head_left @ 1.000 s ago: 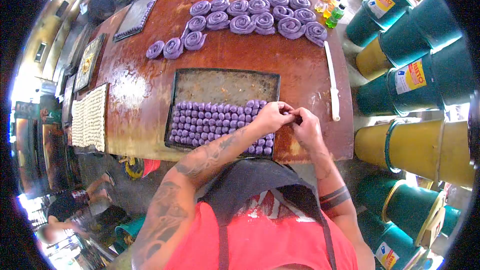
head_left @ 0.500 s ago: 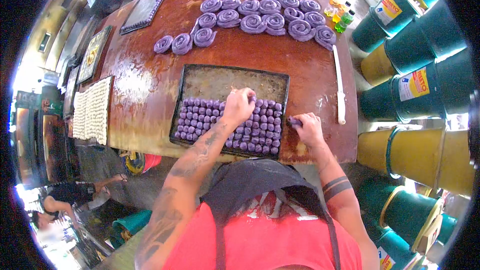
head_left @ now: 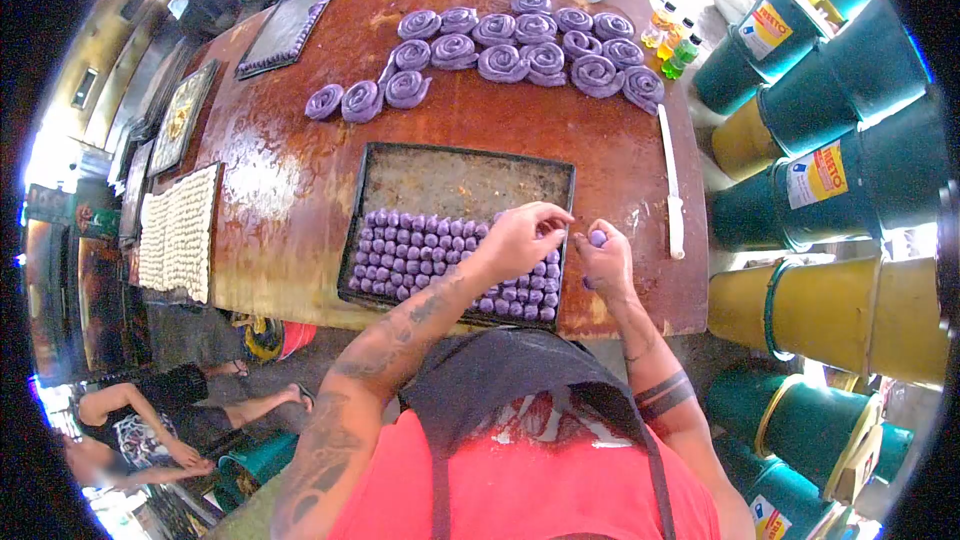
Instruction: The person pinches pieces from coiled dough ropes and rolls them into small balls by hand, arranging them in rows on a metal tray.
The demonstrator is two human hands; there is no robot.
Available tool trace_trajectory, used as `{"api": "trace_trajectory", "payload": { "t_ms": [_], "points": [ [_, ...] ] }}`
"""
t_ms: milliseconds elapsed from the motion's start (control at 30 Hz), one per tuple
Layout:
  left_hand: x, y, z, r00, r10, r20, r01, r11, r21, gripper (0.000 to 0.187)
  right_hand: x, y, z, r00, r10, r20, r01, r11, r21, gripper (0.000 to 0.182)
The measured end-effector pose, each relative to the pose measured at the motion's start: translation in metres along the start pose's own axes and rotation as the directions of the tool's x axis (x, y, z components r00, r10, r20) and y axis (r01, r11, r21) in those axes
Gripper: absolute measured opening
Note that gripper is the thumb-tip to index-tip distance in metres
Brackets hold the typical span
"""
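Observation:
My left hand hovers above the right part of a dark baking tray, its fingers curved and a little apart, with nothing seen in them. Rows of small purple dough balls fill the near part of that tray. Just right of the tray, my right hand is closed around a piece of purple dough. A round end of the dough bulges out at the top of the fist, and a bit shows below it. The fingertips of my left hand are close to this bulge.
Several purple dough coils lie across the far table. A long white-handled knife and bottles are at the right. Pale dough pieces stand left. Green bins line the right side; a person sits lower left.
My left hand has moved right from the tray's ball rows toward my right hand, its fingers now apart. My right hand has turned, with the dough bulging from its top.

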State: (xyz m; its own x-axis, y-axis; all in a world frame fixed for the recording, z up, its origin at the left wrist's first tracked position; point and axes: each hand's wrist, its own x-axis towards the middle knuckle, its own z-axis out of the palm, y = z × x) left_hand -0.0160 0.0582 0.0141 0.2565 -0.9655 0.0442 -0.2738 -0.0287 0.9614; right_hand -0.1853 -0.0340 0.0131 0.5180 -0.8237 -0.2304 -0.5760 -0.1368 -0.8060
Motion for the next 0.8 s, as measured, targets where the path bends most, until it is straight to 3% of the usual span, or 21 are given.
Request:
{"api": "trace_trajectory", "payload": {
  "t_ms": [33, 100, 133, 167, 200, 233, 267, 300, 333, 367, 433, 533, 567, 633, 667, 700, 800],
  "points": [
    [0.002, 0.016, 0.001, 0.999, 0.033, 0.024, -0.032, 0.999, -0.022, 0.024, -0.005, -0.015, 0.006, 1.000, 0.016, 0.012, -0.018, 0.962, 0.273, 0.007],
    [0.005, 0.031, 0.003, 0.963, 0.268, 0.002, -0.266, 0.956, 0.125, 0.023, -0.021, -0.047, 0.010, 0.998, 0.036, 0.055, -0.065, 0.675, 0.735, 0.008],
    [0.006, 0.028, 0.004, 0.924, 0.381, 0.016, -0.376, 0.904, 0.202, 0.023, -0.026, -0.055, 0.005, 0.945, 0.180, 0.273, -0.312, 0.248, 0.917, 0.012],
    [0.007, 0.026, 0.004, 0.872, 0.488, 0.038, -0.479, 0.833, 0.277, 0.023, -0.023, -0.043, 0.009, 0.992, 0.075, 0.106, -0.129, 0.616, 0.777, 0.013],
    [0.002, 0.029, 0.002, 0.898, 0.440, 0.020, -0.432, 0.872, 0.230, 0.025, -0.016, -0.023, 0.017, 0.996, -0.093, -0.013, 0.088, 0.866, 0.493, 0.015],
    [-0.003, 0.028, 0.001, 0.958, 0.286, -0.009, -0.280, 0.945, 0.167, 0.025, -0.013, -0.022, 0.018, 0.954, -0.294, -0.056, 0.299, 0.947, 0.116, 0.017],
    [-0.007, 0.027, -0.001, 0.992, 0.123, -0.029, -0.120, 0.988, 0.095, 0.025, -0.011, -0.021, 0.014, 0.961, -0.275, -0.024, 0.272, 0.957, -0.102, 0.015],
    [-0.011, 0.026, -0.003, 0.998, -0.043, -0.036, 0.044, 0.999, 0.019, 0.025, -0.015, -0.030, 0.010, 0.960, -0.273, -0.057, 0.273, 0.962, -0.006, 0.017],
    [-0.015, 0.027, -0.006, 0.987, -0.141, -0.074, 0.141, 0.990, -0.004, 0.023, -0.020, -0.039, 0.009, 0.959, -0.268, -0.091, 0.276, 0.957, 0.091, 0.020],
    [-0.015, 0.020, -0.003, 0.980, -0.189, -0.063, 0.177, 0.972, -0.154, 0.023, -0.024, -0.044, 0.009, 0.959, -0.257, -0.121, 0.276, 0.943, 0.186, 0.023],
    [-0.015, 0.003, 0.004, 0.963, -0.271, -0.012, 0.238, 0.867, -0.438, 0.023, -0.021, -0.034, 0.016, 0.936, -0.330, -0.123, 0.334, 0.943, 0.011, 0.021],
    [-0.013, -0.004, -0.005, 0.952, -0.274, 0.135, 0.305, 0.876, -0.373, 0.020, -0.015, -0.020, 0.015, 0.879, -0.476, 0.021, 0.473, 0.867, -0.153, 0.013],
    [-0.013, -0.006, -0.012, 0.947, -0.268, 0.177, 0.317, 0.871, -0.375, 0.018, -0.010, -0.016, 0.009, 0.932, -0.360, 0.047, 0.363, 0.927, -0.098, 0.012],
    [-0.014, -0.016, -0.030, 0.938, -0.336, -0.082, 0.329, 0.940, -0.089, 0.016, -0.007, -0.003, -0.006, 0.988, -0.101, 0.118, 0.102, 0.995, 0.002, 0.009],
    [-0.012, -0.044, -0.041, 0.946, -0.141, -0.293, 0.205, 0.958, 0.200, 0.014, -0.007, 0.001, -0.015, 0.994, -0.100, 0.032, 0.095, 0.987, 0.132, 0.009],
    [-0.011, -0.056, -0.053, 0.893, -0.175, -0.416, 0.259, 0.954, 0.155, 0.015, -0.012, -0.012, -0.028, 0.997, 0.000, 0.071, -0.030, 0.903, 0.428, 0.010],
    [-0.008, -0.085, -0.060, 0.878, -0.015, -0.478, 0.146, 0.960, 0.238, 0.013, -0.008, 0.012, -0.038, 0.974, 0.052, 0.218, -0.195, 0.677, 0.710, 0.008]
  ]
}}
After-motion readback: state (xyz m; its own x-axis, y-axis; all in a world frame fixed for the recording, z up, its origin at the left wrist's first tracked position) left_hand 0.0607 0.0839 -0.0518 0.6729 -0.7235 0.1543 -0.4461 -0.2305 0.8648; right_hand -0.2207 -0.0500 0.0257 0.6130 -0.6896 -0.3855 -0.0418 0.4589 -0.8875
